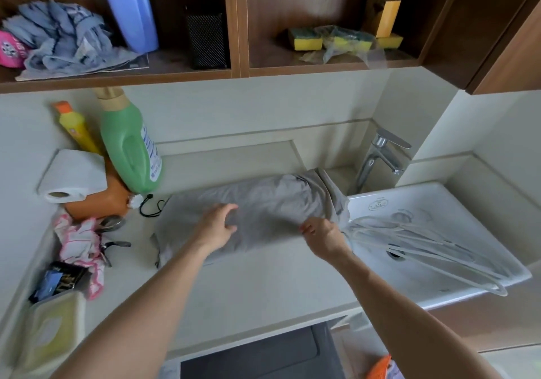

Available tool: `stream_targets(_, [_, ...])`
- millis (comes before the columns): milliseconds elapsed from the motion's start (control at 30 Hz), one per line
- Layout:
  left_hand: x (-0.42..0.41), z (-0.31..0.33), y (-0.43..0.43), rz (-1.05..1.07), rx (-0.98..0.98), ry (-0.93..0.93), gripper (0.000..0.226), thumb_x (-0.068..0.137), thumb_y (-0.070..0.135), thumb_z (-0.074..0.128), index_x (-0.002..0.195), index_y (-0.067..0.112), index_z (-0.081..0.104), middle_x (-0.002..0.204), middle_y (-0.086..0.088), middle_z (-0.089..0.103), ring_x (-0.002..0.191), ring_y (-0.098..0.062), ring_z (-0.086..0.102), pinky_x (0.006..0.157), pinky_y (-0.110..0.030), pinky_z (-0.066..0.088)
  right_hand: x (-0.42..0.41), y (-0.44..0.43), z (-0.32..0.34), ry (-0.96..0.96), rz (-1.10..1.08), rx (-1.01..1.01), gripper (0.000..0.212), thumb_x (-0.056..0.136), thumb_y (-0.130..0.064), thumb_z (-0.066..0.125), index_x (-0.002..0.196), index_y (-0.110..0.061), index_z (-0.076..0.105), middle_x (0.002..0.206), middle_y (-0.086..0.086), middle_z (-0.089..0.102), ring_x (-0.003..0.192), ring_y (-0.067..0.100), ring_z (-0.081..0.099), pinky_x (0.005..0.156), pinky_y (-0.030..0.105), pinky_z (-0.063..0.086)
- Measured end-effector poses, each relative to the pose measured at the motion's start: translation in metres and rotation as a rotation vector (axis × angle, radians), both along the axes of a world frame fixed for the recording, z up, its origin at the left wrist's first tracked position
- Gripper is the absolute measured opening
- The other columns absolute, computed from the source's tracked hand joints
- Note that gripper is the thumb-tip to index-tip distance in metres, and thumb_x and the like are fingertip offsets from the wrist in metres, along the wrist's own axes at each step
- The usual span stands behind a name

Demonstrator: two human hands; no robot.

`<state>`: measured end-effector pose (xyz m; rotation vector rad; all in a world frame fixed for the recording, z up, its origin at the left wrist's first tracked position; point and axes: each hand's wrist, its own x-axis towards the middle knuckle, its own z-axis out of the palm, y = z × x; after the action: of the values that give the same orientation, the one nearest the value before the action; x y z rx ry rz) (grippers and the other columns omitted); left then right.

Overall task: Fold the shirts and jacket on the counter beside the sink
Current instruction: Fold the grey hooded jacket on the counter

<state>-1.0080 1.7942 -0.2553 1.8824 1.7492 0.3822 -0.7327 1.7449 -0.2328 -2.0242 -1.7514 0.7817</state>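
Observation:
A grey shirt lies folded into a long band across the pale counter, its right end hanging over the edge of the white sink. My left hand rests on the middle of the shirt with fingers spread and slightly bent. My right hand pinches the shirt's near edge close to the sink. No jacket or other shirt is visible on the counter.
Several white hangers lie in the sink under the chrome tap. At the left stand a green detergent bottle, a yellow bottle, a paper roll, a pink-edged cloth and a wipes box. Shelves hang above.

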Motion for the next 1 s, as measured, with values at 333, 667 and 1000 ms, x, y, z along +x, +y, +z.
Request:
stream_targets(333, [0.028, 0.029, -0.023, -0.383, -0.281, 0.708, 0.061, 0.079, 0.056, 0.072, 0.120, 0.012, 0.061, 0.107, -0.010, 0.069, 0.100, -0.030, 0.068, 0.080, -0.033, 0.050, -0.063, 0.011, -0.037, 0.702, -0.170, -0.460, 0.039, 0.097, -0.030, 0.062, 0.114, 0.005, 0.061, 0.093, 0.020, 0.073, 0.075, 0.022, 0.070, 0.066, 0.034, 0.061])
stream_targets(667, [-0.048, 0.029, 0.036, 0.122, -0.132, 0.089, 0.074, 0.081, 0.037, 0.081, 0.143, 0.017, 0.046, 0.138, -0.014, 0.053, 0.123, -0.031, 0.056, 0.102, -0.034, 0.045, -0.083, 0.034, -0.037, 0.531, -0.201, -0.218, 0.062, 0.089, -0.031, 0.069, 0.140, -0.013, 0.037, 0.115, 0.016, 0.063, 0.099, 0.029, 0.065, 0.085, 0.042, 0.057])
stream_targets(1000, [-0.063, 0.000, 0.014, 0.492, -0.423, -0.596, 0.036, 0.090, 0.025, 0.072, 0.116, 0.002, 0.063, 0.108, -0.019, 0.072, 0.098, -0.035, 0.070, 0.089, -0.050, 0.057, -0.084, 0.046, -0.041, 0.959, -0.355, -0.441, 0.050, 0.077, -0.034, 0.083, 0.109, 0.002, 0.069, 0.099, 0.011, 0.075, 0.092, 0.027, 0.071, 0.084, 0.036, 0.058])
